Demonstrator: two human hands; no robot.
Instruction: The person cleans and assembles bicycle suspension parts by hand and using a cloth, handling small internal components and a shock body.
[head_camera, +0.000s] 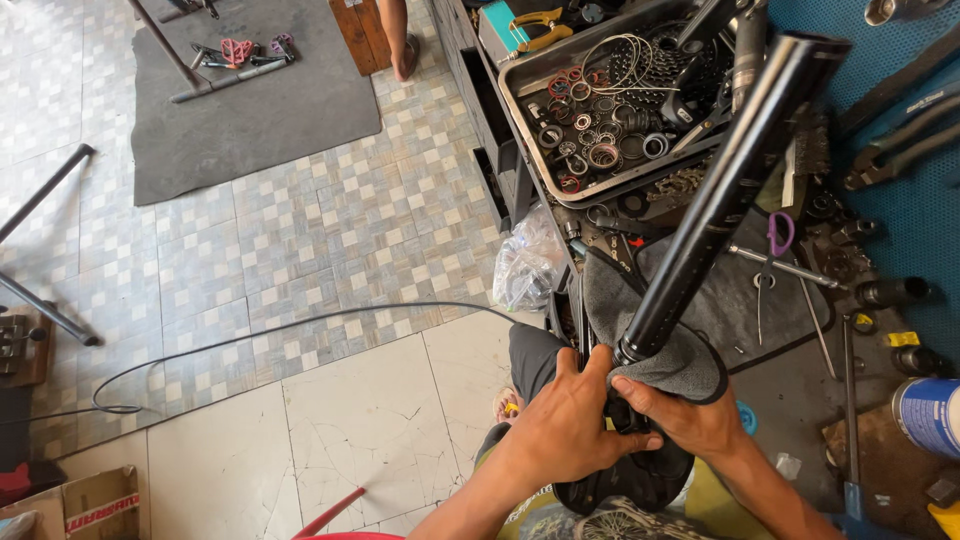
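Cluttered workbench (800, 390); both hands (620, 420) clasped round black tube (720, 190) base.

**Bare Arms, Dark Shorts, Sandal**

Both forearms are left uncovered; no sleeves, gloves, rings or watch are seen on the left hand (572, 420) or the right hand (690, 418). Dark grey shorts (532, 362) are worn over the knee. A sandal with a yellow-and-red strap (507, 405) is worn on one foot below.

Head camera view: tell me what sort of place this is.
Most likely a bicycle repair workshop: a metal tray of bearings and rings, tools strewn on the bench, and both hands gripping a black tube through a grey rag.
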